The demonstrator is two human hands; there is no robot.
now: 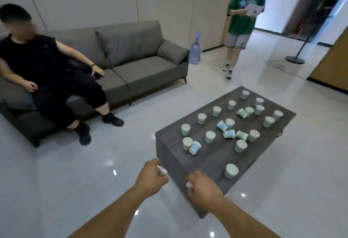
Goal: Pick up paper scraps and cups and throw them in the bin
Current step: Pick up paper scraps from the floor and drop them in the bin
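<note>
Left hand [152, 178] pinches a small white scrap [162, 171], right hand [205, 188] grips a second scrap [188, 184] — beside the dark wood-grain tabletop [212, 155] strewn with pale tapered cups [210, 136], some toppled.

A low, dark wood-grain table [207, 160] sits right of centre in the frame, on a glossy pale floor [94, 171]. Pale green cups [210, 136] stand scattered over its top. Among them, near the middle, several blue and green tipped cups [222, 125] lie on their sides.
</note>
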